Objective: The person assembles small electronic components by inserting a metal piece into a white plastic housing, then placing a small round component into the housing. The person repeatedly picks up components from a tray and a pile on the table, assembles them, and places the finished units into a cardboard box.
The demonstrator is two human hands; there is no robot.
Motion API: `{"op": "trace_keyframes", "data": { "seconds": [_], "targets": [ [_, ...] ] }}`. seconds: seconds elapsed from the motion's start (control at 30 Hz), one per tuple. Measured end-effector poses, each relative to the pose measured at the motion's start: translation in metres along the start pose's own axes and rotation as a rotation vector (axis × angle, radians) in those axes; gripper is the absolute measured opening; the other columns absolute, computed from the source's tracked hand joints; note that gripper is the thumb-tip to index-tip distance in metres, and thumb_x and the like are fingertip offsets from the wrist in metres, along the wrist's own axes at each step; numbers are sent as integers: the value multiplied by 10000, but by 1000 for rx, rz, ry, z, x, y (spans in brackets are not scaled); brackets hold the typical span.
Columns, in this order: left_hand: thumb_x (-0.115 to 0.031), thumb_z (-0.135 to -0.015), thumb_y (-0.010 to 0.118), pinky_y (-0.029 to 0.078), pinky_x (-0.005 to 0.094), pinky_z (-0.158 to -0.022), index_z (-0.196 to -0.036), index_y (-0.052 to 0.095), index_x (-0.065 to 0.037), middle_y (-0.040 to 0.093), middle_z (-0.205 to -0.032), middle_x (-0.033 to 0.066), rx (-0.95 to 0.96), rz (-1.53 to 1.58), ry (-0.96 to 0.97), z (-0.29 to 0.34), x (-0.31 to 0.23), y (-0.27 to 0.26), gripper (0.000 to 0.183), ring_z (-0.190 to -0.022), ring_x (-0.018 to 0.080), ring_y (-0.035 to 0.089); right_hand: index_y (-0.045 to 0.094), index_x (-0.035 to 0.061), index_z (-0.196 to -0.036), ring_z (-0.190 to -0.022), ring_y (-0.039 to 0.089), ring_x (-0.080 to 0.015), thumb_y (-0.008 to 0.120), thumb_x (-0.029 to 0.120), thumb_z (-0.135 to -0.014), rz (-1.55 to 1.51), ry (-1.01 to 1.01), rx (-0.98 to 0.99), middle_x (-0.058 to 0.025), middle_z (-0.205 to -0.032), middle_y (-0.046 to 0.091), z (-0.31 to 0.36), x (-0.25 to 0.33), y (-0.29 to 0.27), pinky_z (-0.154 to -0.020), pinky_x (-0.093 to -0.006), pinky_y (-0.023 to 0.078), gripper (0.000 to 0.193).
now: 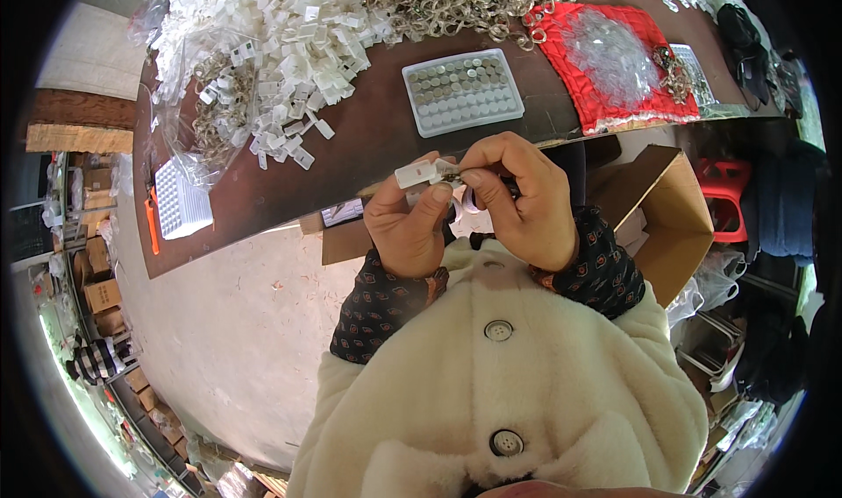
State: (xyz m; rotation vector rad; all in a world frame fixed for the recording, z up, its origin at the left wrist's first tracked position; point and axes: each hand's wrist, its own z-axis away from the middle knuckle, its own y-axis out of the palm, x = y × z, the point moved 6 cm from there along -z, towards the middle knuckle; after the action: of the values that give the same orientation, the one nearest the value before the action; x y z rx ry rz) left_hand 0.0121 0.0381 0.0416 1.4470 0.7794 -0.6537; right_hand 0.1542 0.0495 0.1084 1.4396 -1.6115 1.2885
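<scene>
Just past the near edge of the table, my left hand (405, 226) pinches a small white plastic case (416, 174) between thumb and fingers. My right hand (524, 202) meets it at the case's right end, thumb and forefinger closed on a small shiny piece (450, 176). What that piece is cannot be made out, as the fingertips cover part of it. Beyond my hands lies a white tray (474, 124), its far rows filled with small round silver discs. Similar white cases form a large heap (272, 33) at the far left.
A pile of curled metallic-looking strips (456, 3) lies at the back. On the right, a red cloth (560, 55) carries clear plastic pieces (614, 55). A white dimpled tray (182, 202) and an orange-handled tool (152, 222) lie left. A cardboard box (675, 204) stands below the table.
</scene>
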Motion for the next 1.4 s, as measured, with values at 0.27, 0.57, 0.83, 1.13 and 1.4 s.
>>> {"op": "trace_keyframes", "data": {
  "seconds": [0.27,0.57,0.83,1.13,1.4],
  "targets": [
    [-65,-864,736,363,192,-513,-1193,621,2,699,-1014,129,-37,-30,88,3,-1,-10,355,-582,60,476,630,-27,-1019,-687,611,-91,622,-42,-922,-236,196,81,-66,-916,627,6,-4,8,-617,-229,502,99],
    [-41,-899,691,382,187,-519,-1125,534,-42,692,-1009,163,-59,-204,352,4,-9,-6,276,-594,48,473,647,-35,-1062,-780,669,-104,647,-81,-866,-327,154,90,-82,-939,659,6,-5,11,-640,-237,542,202],
    [-46,-943,643,398,191,-522,-1110,522,-58,683,-979,138,-92,-211,307,5,-6,-2,207,-590,40,467,574,1,-1058,-811,643,-76,592,-98,-863,-617,356,99,-41,-912,639,6,-17,18,-623,-221,528,219],
    [-33,-941,645,362,199,-487,-1087,524,-74,690,-996,153,-96,-88,311,5,-4,-6,193,-566,50,450,569,0,-1034,-825,622,-67,585,-90,-868,-516,308,79,-34,-909,618,3,-8,18,-709,-233,537,189],
    [-70,-966,619,313,195,-465,-1098,536,-92,624,-826,60,-94,-56,247,6,-6,-6,158,-538,50,410,570,-12,-1071,-793,627,-76,624,-60,-894,-504,364,99,-47,-914,629,0,-15,19,-676,-239,534,191]
  ]
}}
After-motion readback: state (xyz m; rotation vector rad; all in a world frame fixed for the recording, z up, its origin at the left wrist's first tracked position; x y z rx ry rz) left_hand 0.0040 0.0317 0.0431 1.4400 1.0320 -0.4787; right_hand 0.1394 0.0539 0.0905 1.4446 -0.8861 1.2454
